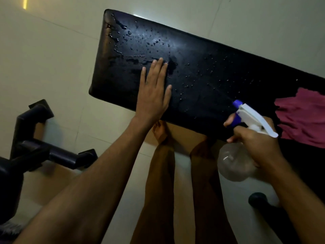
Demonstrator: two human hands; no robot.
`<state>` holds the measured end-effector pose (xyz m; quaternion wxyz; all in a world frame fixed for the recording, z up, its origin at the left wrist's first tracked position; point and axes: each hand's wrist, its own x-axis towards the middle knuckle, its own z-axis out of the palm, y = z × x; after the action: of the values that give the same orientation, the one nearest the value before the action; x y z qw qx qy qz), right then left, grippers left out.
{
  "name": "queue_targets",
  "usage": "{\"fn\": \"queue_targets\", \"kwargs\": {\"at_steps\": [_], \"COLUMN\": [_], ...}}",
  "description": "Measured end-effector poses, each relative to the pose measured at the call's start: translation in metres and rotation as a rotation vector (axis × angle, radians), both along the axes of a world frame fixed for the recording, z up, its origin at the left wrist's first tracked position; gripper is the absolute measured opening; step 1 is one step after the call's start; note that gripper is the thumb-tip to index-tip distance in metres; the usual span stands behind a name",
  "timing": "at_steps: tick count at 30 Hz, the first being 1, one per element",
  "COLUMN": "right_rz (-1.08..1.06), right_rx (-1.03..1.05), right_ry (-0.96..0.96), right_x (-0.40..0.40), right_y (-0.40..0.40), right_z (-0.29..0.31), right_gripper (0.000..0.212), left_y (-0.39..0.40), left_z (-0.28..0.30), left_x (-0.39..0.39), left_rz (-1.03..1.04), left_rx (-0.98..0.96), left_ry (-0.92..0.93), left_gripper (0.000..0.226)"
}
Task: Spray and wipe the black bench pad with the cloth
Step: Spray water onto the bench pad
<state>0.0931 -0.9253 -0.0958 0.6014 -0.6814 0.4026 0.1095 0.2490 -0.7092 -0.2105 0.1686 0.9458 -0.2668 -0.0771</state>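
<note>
The black bench pad runs from upper left to the right edge, speckled with water drops and streaks. My left hand lies flat on its near side, fingers spread, holding nothing. My right hand grips a clear spray bottle with a white trigger head and blue nozzle aimed across the pad. A pink-red cloth lies crumpled on the pad at the far right, apart from both hands.
A black metal bench frame stands on the pale tiled floor at the left. My bare legs and feet are below the pad's near edge. A dark round object sits on the floor at the lower right.
</note>
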Motion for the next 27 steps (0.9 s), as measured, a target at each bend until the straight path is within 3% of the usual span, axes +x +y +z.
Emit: {"fn": "queue_targets", "kwargs": {"at_steps": [3,14,22,27], "right_rz": [-0.100,0.142,-0.161,-0.265], "right_rx": [0.049,0.116,0.115,0.142], "right_ry": [-0.019,0.133,0.011,0.009], "right_x": [-0.009,-0.080,-0.095,-0.103], "right_y": [-0.016,-0.042,-0.070,-0.092], "right_z": [-0.003,-0.013,-0.010,-0.009], "right_gripper": [0.041,0.036,0.049,0.030], "left_y": [-0.015,-0.046,-0.081,-0.108], "left_z": [0.000,0.002,0.000,0.003], "left_x": [-0.012,-0.040,-0.061,-0.075], "left_rz": [-0.034,-0.050,-0.146,-0.166], "left_rx": [0.022,0.024,0.059,0.059], "left_ry": [-0.005,0.007,-0.003,0.017], "left_gripper": [0.062,0.061,0.063,0.064]}}
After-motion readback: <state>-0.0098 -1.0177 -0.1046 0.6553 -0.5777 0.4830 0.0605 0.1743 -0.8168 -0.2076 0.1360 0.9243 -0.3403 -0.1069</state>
